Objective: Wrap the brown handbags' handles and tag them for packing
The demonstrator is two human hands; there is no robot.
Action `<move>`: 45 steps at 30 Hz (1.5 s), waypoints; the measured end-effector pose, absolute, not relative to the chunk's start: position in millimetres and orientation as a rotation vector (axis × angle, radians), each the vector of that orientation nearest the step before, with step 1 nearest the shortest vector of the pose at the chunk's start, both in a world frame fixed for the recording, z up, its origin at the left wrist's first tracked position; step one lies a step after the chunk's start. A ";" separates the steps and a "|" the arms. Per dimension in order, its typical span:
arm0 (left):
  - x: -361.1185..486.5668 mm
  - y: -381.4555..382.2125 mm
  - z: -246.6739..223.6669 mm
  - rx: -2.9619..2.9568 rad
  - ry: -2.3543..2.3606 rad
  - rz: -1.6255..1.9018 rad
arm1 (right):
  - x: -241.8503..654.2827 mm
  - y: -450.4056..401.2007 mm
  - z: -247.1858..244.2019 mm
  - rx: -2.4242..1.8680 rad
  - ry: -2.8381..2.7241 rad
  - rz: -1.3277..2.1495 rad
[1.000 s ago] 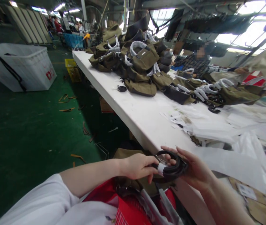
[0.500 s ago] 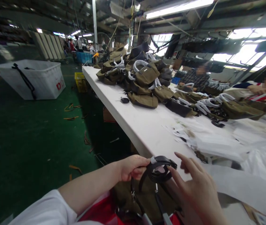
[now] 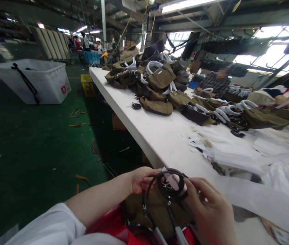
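Note:
A black strap [image 3: 173,197], wound into a coil, is held between both hands above my lap. My left hand [image 3: 144,180] pinches the coil's left side, close to a small whitish piece on the strap. On its right side, the thumb and fingers of my right hand [image 3: 208,204] close on the coil. Under them an olive-green bag [image 3: 157,207] rests on my lap over red cloth. Metal clasps and dark handles with grey wrapping show on the bag; its lower part runs out of the picture.
A white table [image 3: 144,126] extends forward, bearing a heap of olive bags [image 3: 159,78] with white-wrapped handles. White sheets [image 3: 236,153] lie at the right. Left stand a white bin [image 3: 45,81] and a yellow crate [image 3: 87,85]; scraps litter the green floor. People sit across the table.
My right hand has closed from spread fingers onto the coil's right side. The coil has turned, so its round opening faces me more. The left hand keeps its hold.

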State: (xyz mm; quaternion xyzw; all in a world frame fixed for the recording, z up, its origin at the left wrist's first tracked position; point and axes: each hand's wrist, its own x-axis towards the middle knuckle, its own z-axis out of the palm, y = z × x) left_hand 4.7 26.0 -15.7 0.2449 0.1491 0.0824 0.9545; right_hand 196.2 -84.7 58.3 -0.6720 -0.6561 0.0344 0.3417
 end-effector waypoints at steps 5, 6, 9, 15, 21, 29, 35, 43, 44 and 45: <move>8.1 19.3 -14.6 0.517 0.300 0.200 | 182.8 -85.6 35.8 -1.961 -1.682 0.391; 8.6 17.8 -13.6 0.538 0.310 0.198 | 181.3 -84.9 33.1 -1.954 -1.654 0.485; 9.5 13.4 -9.4 0.623 0.364 0.270 | 178.6 -86.0 32.7 -1.894 -1.572 0.677; 14.8 0.5 -1.2 0.830 0.473 0.442 | 179.7 -93.9 39.5 -1.825 -1.494 0.671; 24.7 -16.1 0.7 1.139 0.549 0.531 | 180.3 -94.8 38.3 -1.801 -1.396 0.720; 12.0 -14.9 16.9 1.870 0.670 0.553 | 187.4 -90.2 20.5 -1.712 -1.260 0.870; 19.7 -14.0 10.7 1.661 0.679 0.575 | 176.3 -93.8 1.8 -1.633 -1.241 0.827; 25.0 -12.5 4.2 1.094 0.644 0.636 | 165.6 -102.5 3.7 -1.659 -1.393 0.691; 24.5 -12.1 5.2 1.079 0.638 0.654 | 164.7 -103.7 3.4 -1.669 -1.391 0.685; 24.0 -11.5 5.9 1.070 0.638 0.682 | 163.8 -105.1 2.7 -1.681 -1.392 0.674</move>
